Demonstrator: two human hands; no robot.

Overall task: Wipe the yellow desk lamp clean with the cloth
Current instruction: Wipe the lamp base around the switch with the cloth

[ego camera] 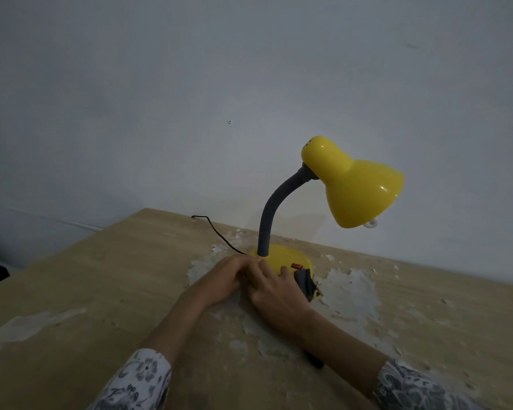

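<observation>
Both hands meet at the near side of the yellow desk lamp [332,202], which stands on the wooden worktop [101,291] close to the wall [190,84].

Right hand [274,292]: fingers curled around a bunched grey cloth [305,284], pressing it against the front edge of the lamp base [282,257]. The cloth sticks out just beyond the fingertips, to the right of the hand, touching the base below a small red switch [297,265].

Left hand [224,279]: lies flat-ish against the left side of the base, fingers loosely bent, touching the right hand's knuckles. Whether it grips anything cannot be told; nothing shows in it.

Beyond the hands a grey flexible neck [274,214] rises from the base and bends rightward to the yellow shade [353,187], which tilts down and away to the right, well above the hands. A thin black cord [216,232] trails from the base, past the left hand, toward the wall.

Worktop surface around and beneath the hands is peeled in pale patches [350,291]. Patterned sleeves [137,380] cover both forearms at the near edge.
</observation>
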